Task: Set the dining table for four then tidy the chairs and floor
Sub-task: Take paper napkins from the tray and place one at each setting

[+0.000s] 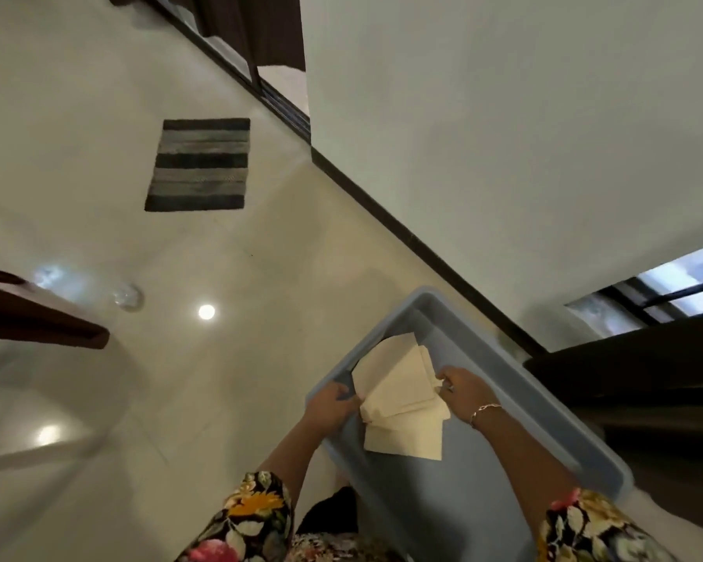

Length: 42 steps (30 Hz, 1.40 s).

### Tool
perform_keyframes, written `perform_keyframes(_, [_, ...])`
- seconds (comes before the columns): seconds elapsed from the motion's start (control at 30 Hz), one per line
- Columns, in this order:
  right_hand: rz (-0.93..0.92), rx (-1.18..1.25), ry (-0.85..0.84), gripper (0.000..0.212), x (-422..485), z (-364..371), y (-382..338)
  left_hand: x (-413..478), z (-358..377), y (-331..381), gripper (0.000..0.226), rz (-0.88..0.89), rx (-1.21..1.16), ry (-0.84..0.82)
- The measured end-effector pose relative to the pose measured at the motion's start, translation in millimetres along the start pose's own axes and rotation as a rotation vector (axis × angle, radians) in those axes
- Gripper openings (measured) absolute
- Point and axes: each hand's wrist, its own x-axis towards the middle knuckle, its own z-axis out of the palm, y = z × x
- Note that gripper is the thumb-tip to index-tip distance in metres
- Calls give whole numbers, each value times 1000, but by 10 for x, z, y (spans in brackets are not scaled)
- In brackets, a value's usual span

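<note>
I saw napkins (398, 383) fanned in blue tray (443, 500), btwn both hands; fingers of right hand (465, 389) pinched their right edge; left hand (333, 401) gripped tray rim, just beside.

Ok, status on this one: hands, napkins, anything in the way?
Left hand grips tray rim. Right hand pinches napkins, stack lying in tray. Nothing in the way; mat on floor, well apart.

We see cream napkins (398, 395) fanned out from right hand (461, 389) pinch, inside blue tray (483, 500); left hand (333, 401) grips its rim.
</note>
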Motion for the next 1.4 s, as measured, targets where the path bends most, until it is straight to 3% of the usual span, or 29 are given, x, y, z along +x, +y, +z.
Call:
perform_keyframes(0.1, [51,37,-13,32,285,19,-53,236,51,-30,59,-57,-56,-91])
perform_keyframes(0.2, [108,116,0,33,616,44,-69,444,137,-67,73,-36,-159,-126])
perform_keyframes(0.3, [133,160,18,17,939,92,-88,620,233,-121,80,-33,-257,-151])
perform_keyframes(0.47, [164,232,64,28,1331,139,-120,744,363,-216,75,-72,-454,-135])
perform_keyframes(0.67, [184,317,0,43,1541,255,-173,699,393,-230,64,-94,-489,-103])
perform_keyframes(0.8, [114,235,-4,9,1422,257,-174,586,393,-192,60,-98,-474,-89])
perform_keyframes(0.83, [90,249,31,16,1366,234,-157,548,404,-189,60,-97,-473,-84])
perform_keyframes(1.03, [-122,461,135,8,695,-102,-54,238,572,-80,47,-74,-461,-30])
perform_keyframes(1.1, [-180,522,140,18,415,-209,-20,105,654,-83,43,-49,-459,7])
perform_keyframes(1.3, [-328,650,54,8,-530,-437,13,-535,1031,-168,48,20,-526,130])
perform_keyframes(1.4, [-451,777,-62,14,-1204,-514,25,-1106,1258,-154,42,67,-720,216])
